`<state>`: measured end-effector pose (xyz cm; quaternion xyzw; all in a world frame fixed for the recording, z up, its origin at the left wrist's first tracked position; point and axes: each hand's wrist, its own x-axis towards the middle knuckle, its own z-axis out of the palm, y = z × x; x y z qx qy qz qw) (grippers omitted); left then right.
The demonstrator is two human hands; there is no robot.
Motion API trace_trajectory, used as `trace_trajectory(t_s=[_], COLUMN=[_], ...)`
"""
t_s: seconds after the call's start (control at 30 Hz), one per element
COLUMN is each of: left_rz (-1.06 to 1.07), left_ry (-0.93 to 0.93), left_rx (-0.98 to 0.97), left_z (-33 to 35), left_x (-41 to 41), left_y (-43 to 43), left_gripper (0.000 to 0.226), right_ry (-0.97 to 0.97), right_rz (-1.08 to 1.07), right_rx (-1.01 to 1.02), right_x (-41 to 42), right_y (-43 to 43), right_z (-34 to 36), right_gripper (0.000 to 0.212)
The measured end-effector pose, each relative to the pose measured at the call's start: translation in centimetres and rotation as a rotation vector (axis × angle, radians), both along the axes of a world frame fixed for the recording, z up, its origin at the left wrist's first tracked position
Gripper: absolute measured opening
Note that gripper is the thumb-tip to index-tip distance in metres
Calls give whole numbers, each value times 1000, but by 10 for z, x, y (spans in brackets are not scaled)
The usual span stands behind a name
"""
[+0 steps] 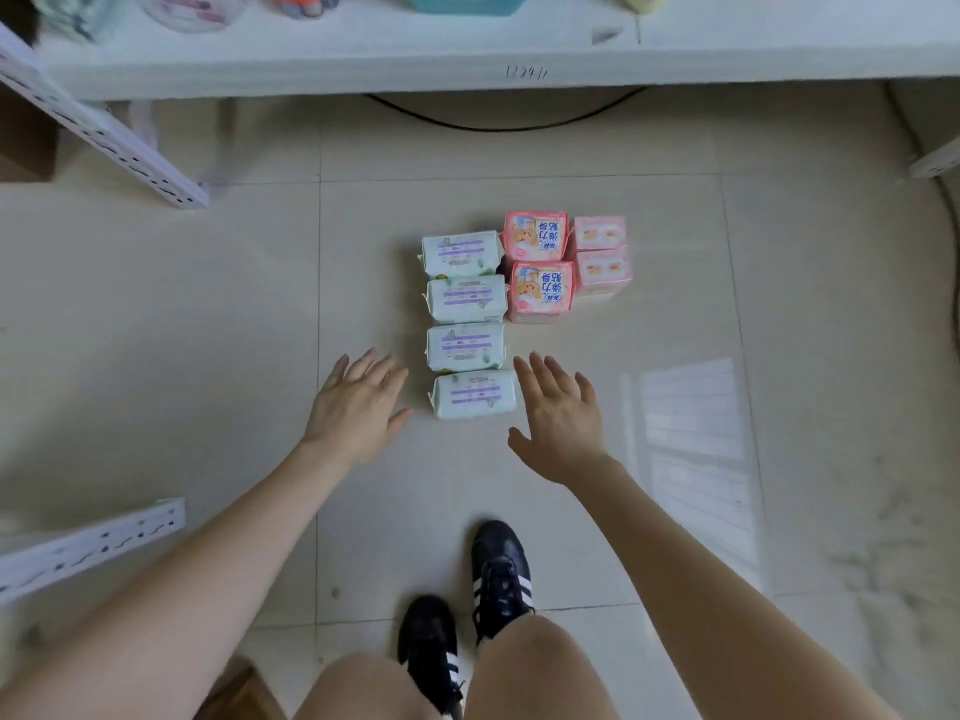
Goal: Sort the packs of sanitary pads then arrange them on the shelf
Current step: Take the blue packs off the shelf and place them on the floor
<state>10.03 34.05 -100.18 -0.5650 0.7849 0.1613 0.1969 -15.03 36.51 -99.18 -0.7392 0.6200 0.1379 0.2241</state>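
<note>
Down on the beige tiled floor [208,304], just in front of the white metal shelf [363,70], the sorting part looks pretty much done. 4 white soft packs with purple stripes [465,298] sit in a neat column. 2 pink packs with a bear print [543,291] are pressed up against that column's far end, and 2 pale pink packs [600,254] sit just beside those.

The person's left hand [358,407] and right hand [558,423] are on either side of the nearest white pack [475,393]. The fingers [543,376] are straight and spread, holding nothing. Can't tell if the right fingertips actually touch the pack.

So it's probably the switch from sorting to shelving. The next move likely means closing both hands in on the white packs, maybe scooping up more than 1, then lifting them to the shelf.

There's plenty of bare tile left and right of the packs. The front strip of the shelf looks free, with blurry coloured items further back. Things to watch: the shelf's front lip on the way up, the slotted white upright [104,132] slanting down on the left, and the black cable [509,124] on the floor under the shelf. The person's black striped shoes [501,574] sit well back from the packs.
</note>
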Motion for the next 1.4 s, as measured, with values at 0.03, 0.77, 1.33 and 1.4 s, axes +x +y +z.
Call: trace_trajectory(t_s=[0.03,0.77,1.33,1.4], left_rz=[-5,-15,60,55], left_ry=[-4,36,132,141], left_rx=[-1,-362,-868,-929], left_z=[21,508,764,790], left_x=[-3,-53,-136,-146], left_y=[0,-39,-50,-49], left_gripper=[58,57,60,59], right_ry=[9,0,-6,-17], right_rz=[7,-24,49,49], right_rx=[1,-405,-896,-949], right_x=[-1,-11,-96,-108], right_y=[-2,-58,-76,-75], right_z=[20,489,762,786], right_gripper=[83,75,72,70])
